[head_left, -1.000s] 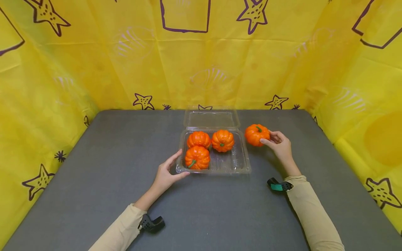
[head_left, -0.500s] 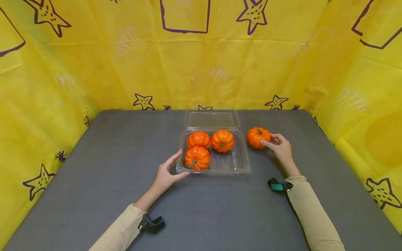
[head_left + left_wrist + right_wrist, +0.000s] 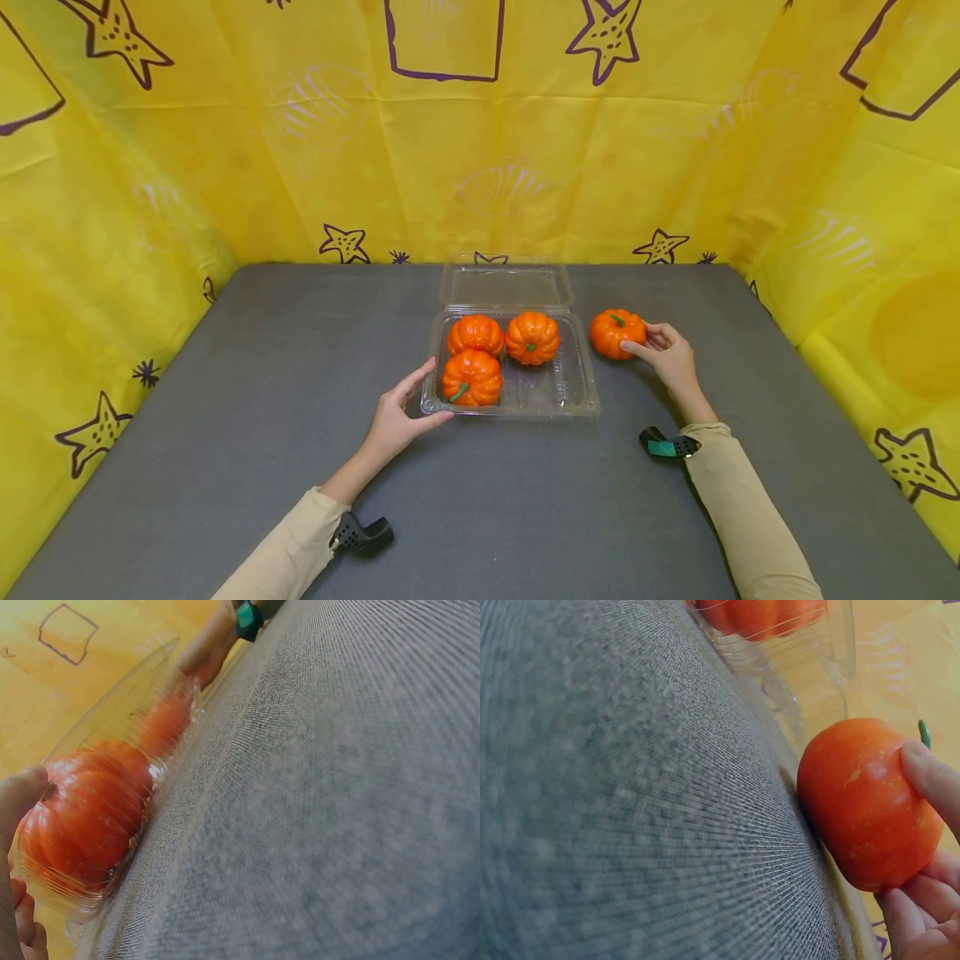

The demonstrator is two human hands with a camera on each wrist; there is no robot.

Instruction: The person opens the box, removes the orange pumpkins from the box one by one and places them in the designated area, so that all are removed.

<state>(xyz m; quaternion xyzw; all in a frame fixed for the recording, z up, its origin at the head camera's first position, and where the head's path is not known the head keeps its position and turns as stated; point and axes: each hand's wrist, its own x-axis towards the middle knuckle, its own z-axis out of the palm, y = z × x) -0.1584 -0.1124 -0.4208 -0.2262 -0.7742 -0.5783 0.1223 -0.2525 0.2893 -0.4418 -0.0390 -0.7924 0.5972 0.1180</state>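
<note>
Right of a clear plastic clamshell container (image 3: pixel 551 408), my right hand (image 3: pixel 675 358) grips a small orange pumpkin (image 3: pixel 611 329) with a green stem. In the right wrist view, the thumb (image 3: pixel 936 780) presses its upper side and the fingers lie below; the pumpkin appears to touch the table. At the container's front left corner, my left hand (image 3: pixel 393 421) has its thumb and fingers spread, touching the rim. Inside sit a front left pumpkin (image 3: pixel 474 375), a back left pumpkin (image 3: pixel 475 332) and a back right pumpkin (image 3: pixel 532 337).
The container's lid (image 3: pixel 506 285) lies folded back toward the rear edge of the grey table (image 3: pixel 247 400). A yellow printed cloth (image 3: pixel 420 167) hangs behind the table and along both sides. Each wrist carries a black camera mount, such as the left mount (image 3: pixel 363 536).
My right hand's pumpkin has moved slightly right and down in the head view, away from the container's side. The left hand, the container and the pumpkins inside have stayed put.
</note>
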